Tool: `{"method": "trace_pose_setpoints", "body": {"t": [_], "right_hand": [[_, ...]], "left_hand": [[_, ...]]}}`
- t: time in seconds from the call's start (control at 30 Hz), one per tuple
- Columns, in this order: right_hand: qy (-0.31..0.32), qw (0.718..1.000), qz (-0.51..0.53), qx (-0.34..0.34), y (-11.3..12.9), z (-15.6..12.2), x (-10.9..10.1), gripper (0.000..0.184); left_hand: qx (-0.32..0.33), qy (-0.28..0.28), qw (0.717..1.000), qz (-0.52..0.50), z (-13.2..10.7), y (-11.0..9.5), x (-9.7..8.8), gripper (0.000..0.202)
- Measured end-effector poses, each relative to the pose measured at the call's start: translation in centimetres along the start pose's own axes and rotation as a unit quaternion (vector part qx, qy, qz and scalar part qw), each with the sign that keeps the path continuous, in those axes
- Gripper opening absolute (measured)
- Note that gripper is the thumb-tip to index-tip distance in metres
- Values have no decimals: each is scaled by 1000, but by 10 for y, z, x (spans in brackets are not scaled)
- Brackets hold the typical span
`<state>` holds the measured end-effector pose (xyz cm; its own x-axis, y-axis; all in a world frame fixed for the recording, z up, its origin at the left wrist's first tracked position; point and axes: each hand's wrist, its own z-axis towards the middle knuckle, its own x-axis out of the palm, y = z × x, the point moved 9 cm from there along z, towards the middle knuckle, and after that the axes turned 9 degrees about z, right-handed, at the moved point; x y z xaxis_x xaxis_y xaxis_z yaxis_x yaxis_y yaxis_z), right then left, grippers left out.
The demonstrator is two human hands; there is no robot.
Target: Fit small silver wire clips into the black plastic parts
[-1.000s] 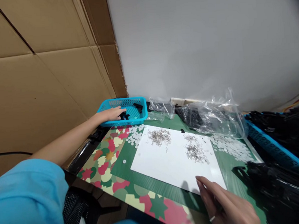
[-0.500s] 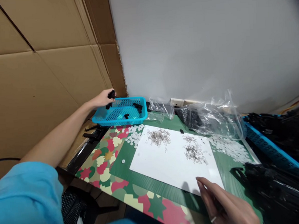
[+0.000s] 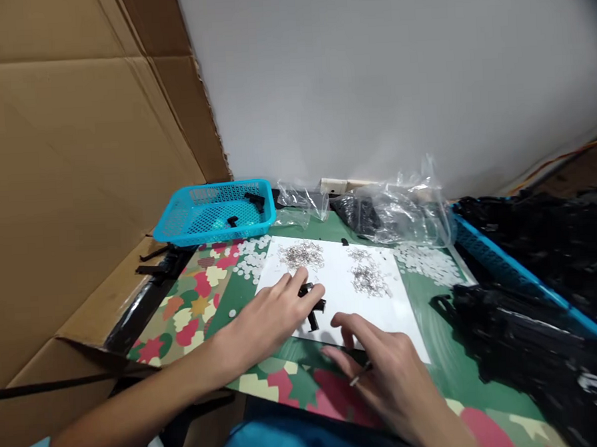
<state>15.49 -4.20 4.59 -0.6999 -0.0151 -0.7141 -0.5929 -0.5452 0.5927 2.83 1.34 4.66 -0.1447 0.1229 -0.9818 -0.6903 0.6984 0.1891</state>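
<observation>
Our left hand point(image 3: 266, 318) has moved from the blue basket point(image 3: 178, 224) at 11 o'clock to the white sheet point(image 3: 393, 312), where it pinches black clips point(image 3: 313, 319), and our right hand point(image 3: 386, 372) is unclenched at 5 o'clock; we judge that a careless release may scatter the wire heaps point(image 3: 303, 255) at 12 o'clock.

A turquoise basket point(image 3: 212, 211) stands at the far left of my tabletop with a couple of black bits in it, hard against the cardboard wall point(image 3: 75, 162) on my left. Crumpled clear plastic bags point(image 3: 403, 215) lie along the grey wall point(image 3: 371, 79). White discs point(image 3: 428, 262) are scattered over the green mat point(image 3: 434, 336), with two heaps of tiny metal bits point(image 3: 366, 276) between the patches. On my right, a blue crate point(image 3: 491, 267) brims with black parts point(image 3: 535, 351).
</observation>
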Motion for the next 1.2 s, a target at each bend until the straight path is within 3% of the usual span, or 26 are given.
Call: {"method": "trace_pose_setpoints", "body": {"t": [0.17,0.33,0.63,0.87,0.97,1.1,1.2], "right_hand": [[12,995,-103,-7,0,5,17,15],[45,980,-193,7,3,15,34,21],[94,967,-192,138,-19,23,32,12],[87,975,-167,120,-7,37,38,23],[91,970,-189,120,-10,38,42,10],[82,971,-184,128,-21,35,31,5],[57,975,-161,139,-32,34,7,5]], "left_hand": [[-19,9,1000,-23,5,-1,15,40],[-26,-6,996,-80,-1,4,17,30],[-80,-48,989,-119,-10,25,18,47],[-102,-102,978,-149,-19,36,18,49],[-111,-115,978,-136,-21,37,20,47],[-118,-124,976,-135,-24,38,22,48],[-121,-118,975,-147,-25,38,21,50]]}}
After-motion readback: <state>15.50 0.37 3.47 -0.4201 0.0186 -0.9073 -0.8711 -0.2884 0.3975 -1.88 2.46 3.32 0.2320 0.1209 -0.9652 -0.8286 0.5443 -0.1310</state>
